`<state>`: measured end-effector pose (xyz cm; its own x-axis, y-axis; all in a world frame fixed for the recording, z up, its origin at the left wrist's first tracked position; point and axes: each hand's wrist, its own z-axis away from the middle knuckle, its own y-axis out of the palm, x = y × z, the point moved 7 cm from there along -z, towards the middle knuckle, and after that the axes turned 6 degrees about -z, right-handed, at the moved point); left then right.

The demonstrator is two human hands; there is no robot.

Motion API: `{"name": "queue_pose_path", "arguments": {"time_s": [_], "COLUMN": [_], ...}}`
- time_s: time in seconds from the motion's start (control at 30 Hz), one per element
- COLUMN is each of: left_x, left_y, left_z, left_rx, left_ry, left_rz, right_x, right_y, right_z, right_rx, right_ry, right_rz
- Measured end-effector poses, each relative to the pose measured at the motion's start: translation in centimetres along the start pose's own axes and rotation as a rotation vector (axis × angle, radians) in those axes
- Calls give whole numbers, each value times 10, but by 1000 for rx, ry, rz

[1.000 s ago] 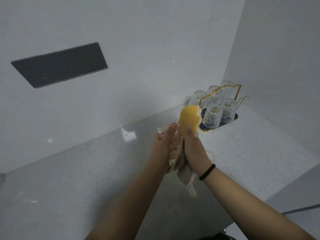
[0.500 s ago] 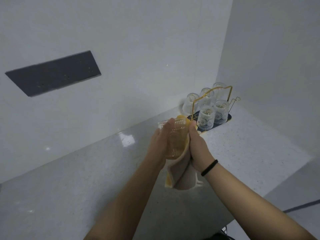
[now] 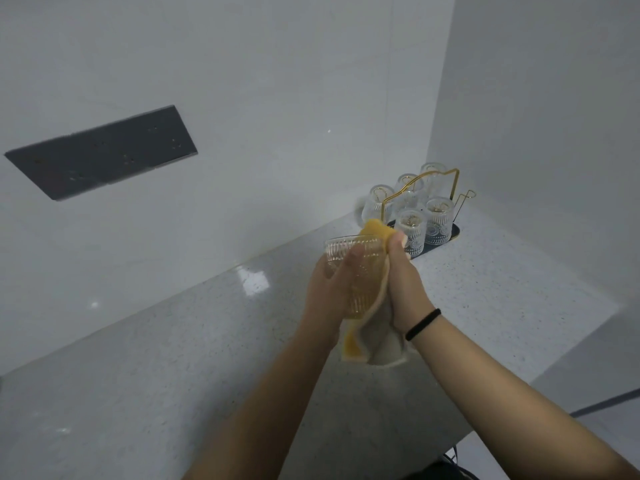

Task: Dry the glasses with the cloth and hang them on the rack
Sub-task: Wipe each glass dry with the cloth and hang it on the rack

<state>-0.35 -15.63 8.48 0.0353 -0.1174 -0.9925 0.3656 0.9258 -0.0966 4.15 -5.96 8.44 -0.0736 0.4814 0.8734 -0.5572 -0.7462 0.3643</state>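
Observation:
My left hand (image 3: 329, 289) grips a clear ribbed glass (image 3: 360, 268), held mouth up above the counter. My right hand (image 3: 405, 285) holds a yellow and beige cloth (image 3: 372, 341) against the glass's right side, thumb up near the rim. One yellow end of the cloth sticks up by the rim and the rest hangs below both hands. Behind them in the corner stands a gold wire rack (image 3: 420, 188) on a dark tray, with several glasses (image 3: 438, 220) upside down on its pegs.
The grey speckled counter (image 3: 173, 358) runs from lower left to the corner, its front edge at lower right. White walls meet behind the rack. A dark socket panel (image 3: 104, 150) is set in the left wall. A black band circles my right wrist.
The cloth slid down off the rim and then back up the glass's right side. The glass now stands more upright in my left hand. The view shifted slightly, so the rack sits further right.

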Motion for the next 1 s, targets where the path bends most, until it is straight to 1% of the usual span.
{"name": "queue_pose_path", "arguments": {"time_s": [0.07,0.13,0.2,0.27,0.3,0.37,0.43,0.5,0.57,0.6,0.7,0.73,0.8,0.83,0.9,0.97,1.0], "left_x": [-2,-5,-6,-7,-6,-3,-3,-4,-4,-4,-7,-8,-9,-9,-8,-7,-9], "left_y": [0,-5,-8,-5,-3,-5,-9,-5,-2,-3,-10,-13,-12,-12,-14,-15,-13], "left_z": [-1,-3,-3,-2,-1,-3,-6,-6,-6,-8,-9,-9,-7,-7,-6,-9,-8], "left_rx": [-29,-116,-164,-150,-132,-111,-92,-22,14,13,-63,-97,-116,-115,-105,-55,-18], "left_ry": [-4,18,53,39,9,-23,28,78,76,73,57,56,57,54,42,50,61], "left_rz": [-15,-53,-157,-298,-307,-223,-141,-63,-1,-2,-63,-125,-260,-265,-158,-37,22], "right_x": [3,-1,-6,-13,-15,-18,-10,2,5,5,-2,-2,-6,-8,-6,2,6], "right_y": [-1,-1,1,6,9,13,11,4,4,6,6,9,14,16,24,22,20], "right_z": [-4,-5,-3,1,2,4,4,-1,-7,-6,-7,-3,2,3,6,2,1], "right_rx": [7,-9,-47,-48,-40,3,-2,-20,-2,1,-51,-60,-58,-40,30,26,11], "right_ry": [7,-25,-36,-7,-11,-48,-80,-51,-21,-22,-77,-97,-137,-158,-159,-134,-84], "right_rz": [-13,-1,-12,-103,-130,-74,-12,-7,-24,-2,43,54,32,14,-1,19,12]}}
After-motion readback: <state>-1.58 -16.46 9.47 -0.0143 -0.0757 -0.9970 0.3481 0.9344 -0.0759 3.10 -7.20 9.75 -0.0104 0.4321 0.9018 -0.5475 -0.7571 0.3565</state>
